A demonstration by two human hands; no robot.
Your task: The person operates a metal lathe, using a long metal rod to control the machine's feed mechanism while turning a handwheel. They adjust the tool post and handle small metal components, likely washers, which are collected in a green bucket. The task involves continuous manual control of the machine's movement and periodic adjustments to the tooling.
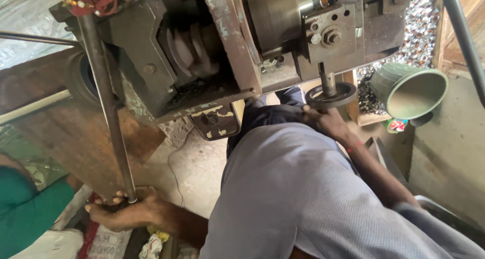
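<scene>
Two hands are at work: the left hand point(124, 211) and the right hand point(328, 121). One long steel rod point(106, 102), one small handwheel point(332, 95), one green bucket point(409, 90), one heavy machine point(222, 42).

— Where are you looking from?

— You have one view only, from the camera on your head. It tips steeply down over your own shirt point(303, 188) and faces the machine point(227, 42) in front of you.

— How near?

— Close. The machine fills the top of the frame, your left hand point(124, 211) sits low at the left on the long rod point(106, 102), your right hand point(326, 121) mid-frame by the small handwheel point(331, 94).
</scene>
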